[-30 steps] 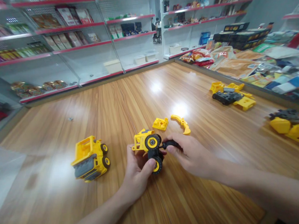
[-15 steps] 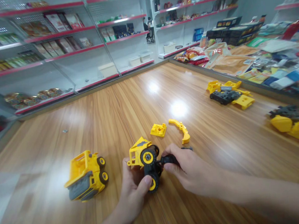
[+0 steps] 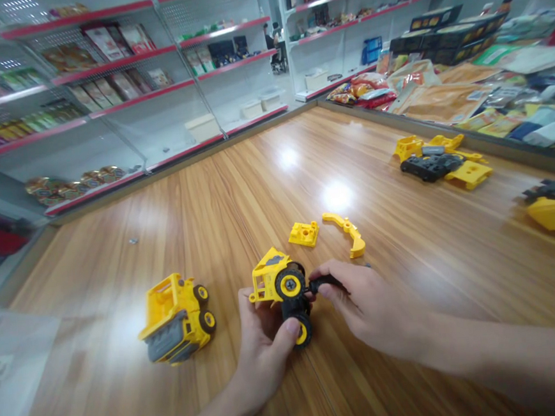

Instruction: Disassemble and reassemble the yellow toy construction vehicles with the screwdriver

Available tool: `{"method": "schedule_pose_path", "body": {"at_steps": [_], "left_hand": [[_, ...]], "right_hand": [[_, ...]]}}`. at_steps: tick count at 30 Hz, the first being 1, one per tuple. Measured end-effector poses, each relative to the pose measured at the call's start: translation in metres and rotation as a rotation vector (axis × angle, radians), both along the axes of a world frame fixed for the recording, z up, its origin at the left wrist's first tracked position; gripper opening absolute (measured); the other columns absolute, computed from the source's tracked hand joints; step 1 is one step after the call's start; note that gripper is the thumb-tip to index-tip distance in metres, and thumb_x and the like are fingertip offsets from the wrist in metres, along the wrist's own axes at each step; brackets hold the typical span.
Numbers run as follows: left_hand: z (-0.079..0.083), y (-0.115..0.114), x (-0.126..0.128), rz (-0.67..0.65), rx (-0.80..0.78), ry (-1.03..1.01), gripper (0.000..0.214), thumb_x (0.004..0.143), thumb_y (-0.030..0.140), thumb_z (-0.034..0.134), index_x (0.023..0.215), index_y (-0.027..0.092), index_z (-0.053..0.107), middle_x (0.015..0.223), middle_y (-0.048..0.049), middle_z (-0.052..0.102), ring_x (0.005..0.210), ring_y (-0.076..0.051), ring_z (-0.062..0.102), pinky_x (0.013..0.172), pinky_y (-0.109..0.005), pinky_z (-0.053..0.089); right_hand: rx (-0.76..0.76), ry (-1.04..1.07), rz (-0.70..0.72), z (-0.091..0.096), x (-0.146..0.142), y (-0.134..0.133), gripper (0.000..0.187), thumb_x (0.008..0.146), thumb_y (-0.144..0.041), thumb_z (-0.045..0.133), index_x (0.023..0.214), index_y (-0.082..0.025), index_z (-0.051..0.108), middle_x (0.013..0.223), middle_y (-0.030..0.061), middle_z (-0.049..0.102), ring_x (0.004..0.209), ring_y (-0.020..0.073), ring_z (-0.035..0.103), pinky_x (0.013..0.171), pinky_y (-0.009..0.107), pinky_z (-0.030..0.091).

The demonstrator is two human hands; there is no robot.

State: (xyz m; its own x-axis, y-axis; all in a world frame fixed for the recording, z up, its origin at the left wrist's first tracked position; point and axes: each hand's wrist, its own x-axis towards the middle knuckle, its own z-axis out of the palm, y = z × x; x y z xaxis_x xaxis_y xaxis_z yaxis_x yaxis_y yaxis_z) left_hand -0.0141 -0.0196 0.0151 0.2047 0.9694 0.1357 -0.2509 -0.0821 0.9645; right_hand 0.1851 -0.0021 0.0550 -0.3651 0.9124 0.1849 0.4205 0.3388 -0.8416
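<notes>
My left hand (image 3: 264,350) is closed around a yellow and black toy truck (image 3: 272,276), tilted so its wheels face right. The thumb presses near the lower yellow-hubbed wheel. In my right hand (image 3: 356,291) is a black-handled screwdriver (image 3: 329,284), gripped between thumb and fingers. Its tip meets the truck's underside between the wheels; the exact contact spot is hidden. Just beyond the hands lie a flat yellow toy part (image 3: 303,234) and a curved yellow digger arm (image 3: 347,233). Left of my left hand, a yellow and grey toy dump truck (image 3: 175,318) rests on its side.
Dismantled yellow and black toy parts (image 3: 439,160) lie at the right of the wooden table (image 3: 200,207), with more toy pieces (image 3: 554,212) at the edge. Packaged goods (image 3: 461,94) cover the surface beyond. A clear plastic bag (image 3: 21,369) sits at left; shelves (image 3: 155,115) stand behind.
The view has shifted, so most of the table's things appear farther right. Both hands keep hold of the toy truck and screwdriver, whose handle is turned slightly differently.
</notes>
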Motion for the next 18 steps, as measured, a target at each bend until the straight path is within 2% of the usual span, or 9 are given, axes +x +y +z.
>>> {"method": "schedule_pose_path", "body": {"at_steps": [4,8,13,16,18], "left_hand": [[0.0023,-0.0004,0.0021,0.005,0.007,0.013,0.031,0.087,0.026,0.064,0.108,0.024,0.04,0.108,-0.0072,0.065,0.095,-0.02,0.066,0.087,-0.039,0.054],[0.0027,-0.0004,0.0023,0.037,0.019,0.04,0.032,0.087,0.026,0.064,0.108,0.025,0.04,0.105,-0.0055,0.065,0.096,-0.02,0.066,0.083,-0.034,0.055],[0.0002,-0.0005,-0.0003,0.063,-0.016,0.038,0.033,0.086,0.028,0.065,0.108,0.025,0.042,0.107,-0.0052,0.064,0.096,-0.02,0.066,0.083,-0.033,0.054],[-0.0011,-0.0003,-0.0013,0.068,-0.043,0.026,0.033,0.087,0.029,0.064,0.109,0.025,0.041,0.106,-0.0048,0.064,0.095,-0.02,0.066,0.081,-0.032,0.054],[-0.0012,-0.0003,-0.0012,0.077,-0.038,0.044,0.032,0.086,0.029,0.065,0.108,0.025,0.041,0.105,-0.004,0.064,0.094,-0.019,0.065,0.08,-0.031,0.054]], "right_hand": [[0.063,0.051,0.004,0.008,-0.0004,0.003,0.02,0.093,-0.009,0.045,0.103,-0.014,0.061,0.103,0.0106,0.059,0.096,0.0182,0.058,0.084,0.031,0.048],[0.059,0.092,0.015,0.0024,-0.0028,-0.0022,0.028,0.089,-0.005,0.047,0.113,-0.015,0.057,0.111,0.0106,0.058,0.102,0.0179,0.058,0.089,0.03,0.047],[-0.071,0.018,-0.037,-0.0008,-0.0019,-0.0043,0.014,0.094,-0.024,0.052,0.106,-0.018,0.058,0.087,0.0024,0.067,0.076,0.0152,0.063,0.069,0.027,0.046],[-0.122,-0.106,-0.028,0.0016,-0.0001,-0.0006,0.024,0.097,-0.037,0.048,0.092,-0.018,0.061,0.077,0.0021,0.067,0.068,0.0161,0.061,0.061,0.028,0.041],[-0.121,-0.144,-0.013,0.0011,0.0006,0.0016,0.028,0.098,-0.039,0.046,0.087,-0.018,0.062,0.078,0.0033,0.067,0.07,0.0169,0.061,0.062,0.028,0.041]]}}
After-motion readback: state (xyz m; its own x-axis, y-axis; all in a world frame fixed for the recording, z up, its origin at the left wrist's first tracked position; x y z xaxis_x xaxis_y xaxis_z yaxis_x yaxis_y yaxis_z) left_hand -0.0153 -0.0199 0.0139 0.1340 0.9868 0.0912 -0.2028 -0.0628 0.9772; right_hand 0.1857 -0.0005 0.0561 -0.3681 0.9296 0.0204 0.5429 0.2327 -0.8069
